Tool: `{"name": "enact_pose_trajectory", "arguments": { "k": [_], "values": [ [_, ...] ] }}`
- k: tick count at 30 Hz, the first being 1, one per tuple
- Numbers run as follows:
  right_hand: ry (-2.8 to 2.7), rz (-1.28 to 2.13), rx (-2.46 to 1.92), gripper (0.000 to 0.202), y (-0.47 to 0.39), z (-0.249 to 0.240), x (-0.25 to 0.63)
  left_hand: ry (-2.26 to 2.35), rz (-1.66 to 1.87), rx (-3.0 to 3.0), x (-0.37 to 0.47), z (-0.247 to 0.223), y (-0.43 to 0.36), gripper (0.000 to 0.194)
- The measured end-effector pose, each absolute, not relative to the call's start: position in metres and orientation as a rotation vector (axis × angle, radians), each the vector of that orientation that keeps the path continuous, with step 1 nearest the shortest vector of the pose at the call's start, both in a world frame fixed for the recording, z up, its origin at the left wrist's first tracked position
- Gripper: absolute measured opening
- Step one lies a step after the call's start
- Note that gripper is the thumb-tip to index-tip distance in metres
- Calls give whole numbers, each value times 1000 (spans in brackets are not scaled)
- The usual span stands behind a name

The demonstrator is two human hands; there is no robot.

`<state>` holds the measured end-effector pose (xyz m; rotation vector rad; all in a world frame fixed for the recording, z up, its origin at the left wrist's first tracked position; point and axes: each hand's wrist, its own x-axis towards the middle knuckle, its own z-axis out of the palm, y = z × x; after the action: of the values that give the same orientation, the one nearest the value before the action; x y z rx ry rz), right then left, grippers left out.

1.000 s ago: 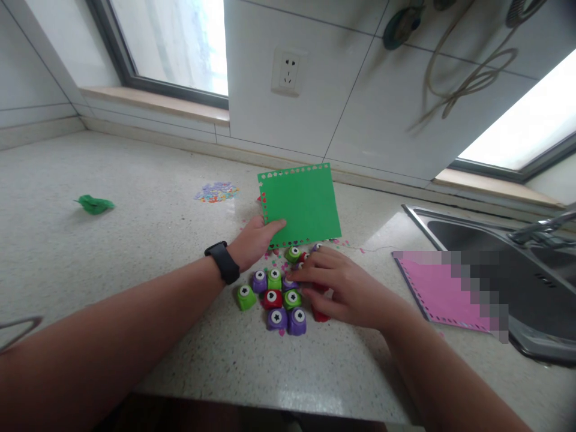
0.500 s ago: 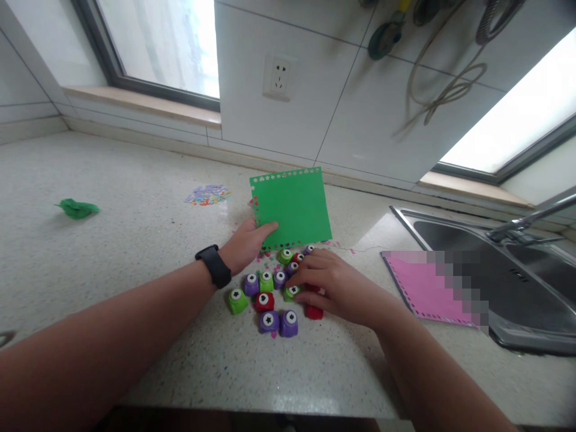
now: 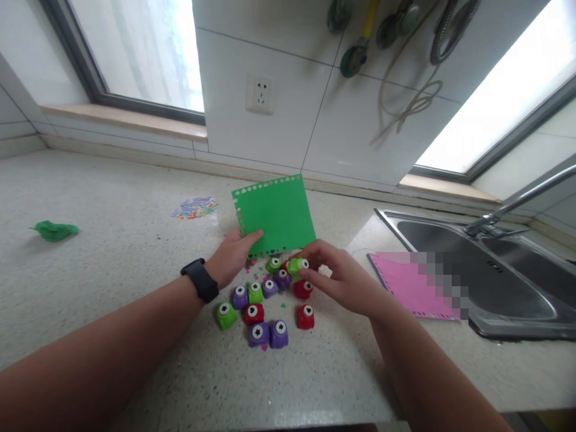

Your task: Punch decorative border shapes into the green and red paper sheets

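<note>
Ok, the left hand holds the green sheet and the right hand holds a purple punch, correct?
Not quite: the punch in the right hand is green, as the head view shows. The left hand does hold the green sheet.

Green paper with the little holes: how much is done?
The green paper has shapes cut along its top and left edges and part of the bottom. The left hand holds it; the right hand holds a light green punch. The right edge looks plain, so that side and the rest of the bottom are probably left.
</note>
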<state>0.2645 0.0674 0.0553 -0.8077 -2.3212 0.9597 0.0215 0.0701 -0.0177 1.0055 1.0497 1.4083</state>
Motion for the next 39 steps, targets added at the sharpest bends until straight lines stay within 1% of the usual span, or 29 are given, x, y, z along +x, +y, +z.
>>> {"name": "enact_pose_trajectory", "arguments": {
  "k": [3, 8, 13, 16, 18, 20, 26, 29, 33, 39],
  "values": [
    [-1829, 1247, -735, 22, 79, 51, 270, 1030, 1440, 937, 22, -16, 70, 28],
    [-1224, 1417, -746, 30, 93, 52, 272, 913, 1480, 793, 22, -8, 69, 29],
    [-1056, 1543, -693, 26, 93, 56, 274, 877, 1509, 758, 21, -2, 67, 31],
    [-1081, 1531, -666, 30, 93, 53, 272, 862, 1507, 767, 22, -2, 66, 35],
    [-1138, 1484, -678, 35, 93, 48, 270, 856, 1506, 790, 22, -3, 66, 36],
    [-1242, 1355, -715, 39, 95, 41, 268, 860, 1502, 804, 23, -3, 66, 37],
    [-1646, 526, -703, 34, 96, 28, 267, 878, 1501, 826, 23, -2, 64, 37],
    [-1713, 320, -700, 32, 94, 31, 268, 882, 1500, 831, 23, -2, 64, 35],
    [-1757, 267, -706, 30, 89, 38, 268, 879, 1499, 824, 24, -3, 65, 33],
    [-1787, 437, -693, 27, 82, 35, 265, 870, 1502, 855, 26, -1, 64, 34]
  ]
}}
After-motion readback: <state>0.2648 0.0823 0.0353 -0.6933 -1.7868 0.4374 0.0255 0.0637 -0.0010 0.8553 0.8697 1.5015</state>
